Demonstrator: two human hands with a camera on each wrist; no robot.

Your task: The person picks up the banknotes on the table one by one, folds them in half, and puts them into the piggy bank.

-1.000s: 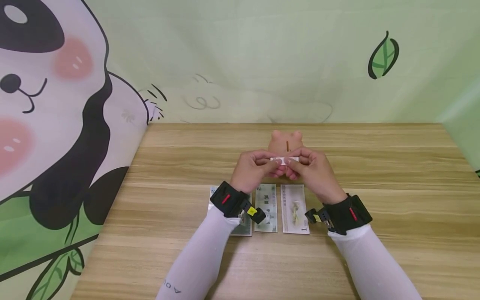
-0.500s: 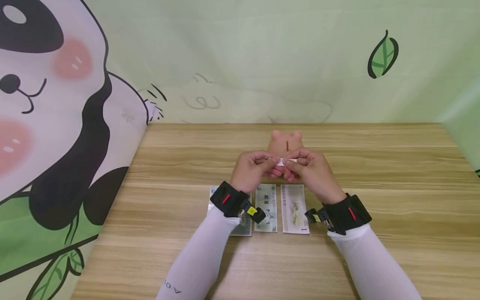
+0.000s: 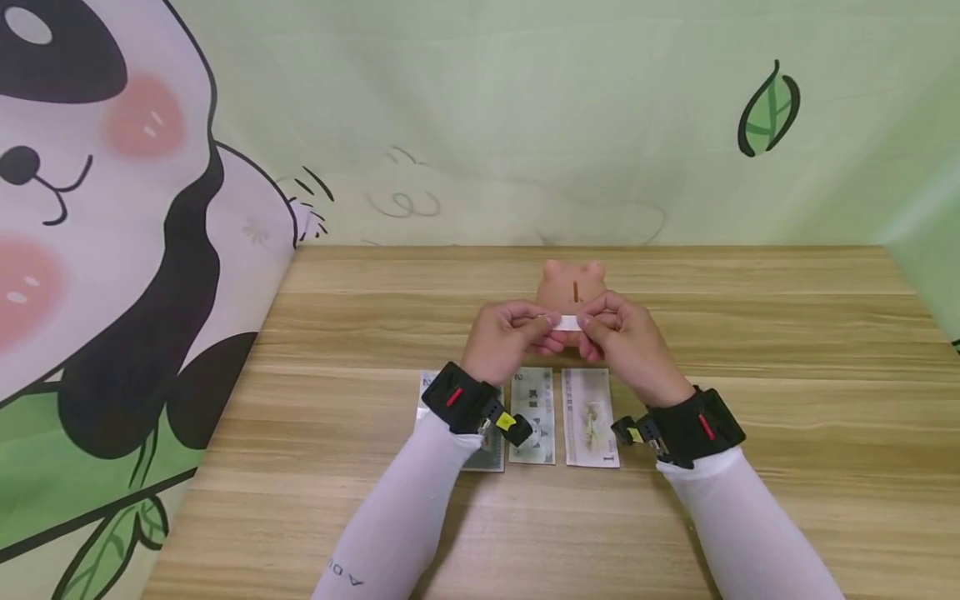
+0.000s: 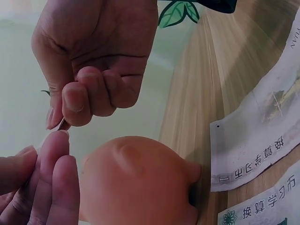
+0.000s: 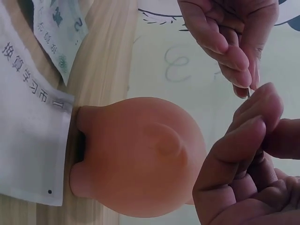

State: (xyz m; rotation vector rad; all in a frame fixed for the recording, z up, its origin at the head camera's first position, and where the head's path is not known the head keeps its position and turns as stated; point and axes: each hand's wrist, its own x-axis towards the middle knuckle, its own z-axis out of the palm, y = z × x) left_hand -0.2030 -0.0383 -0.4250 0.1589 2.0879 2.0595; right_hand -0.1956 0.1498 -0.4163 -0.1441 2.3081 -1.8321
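A small white folded paper strip (image 3: 567, 323) stretches between my two hands in the head view. My left hand (image 3: 508, 337) pinches its left end between thumb and fingers. The right end is pinched by my right hand (image 3: 628, 337). Just behind stands a pink piggy bank (image 3: 562, 283) with a slot in its back, its front partly hidden by the hands. In both wrist views the strip shows only as a thin edge between the fingertips, beside the piggy bank's rounded body (image 5: 136, 154).
Three play banknotes lie side by side in front: a pale one (image 3: 588, 425) on the right, a green one (image 3: 531, 400) in the middle, and a bluish one (image 3: 492, 454) partly under my left wrist. The wooden table (image 3: 787, 375) meets a panda-printed backdrop (image 3: 480, 125).
My right hand has shifted slightly right along the strip, away from the left thumb, so more of the white middle shows. The piggy bank and banknotes have stayed put.
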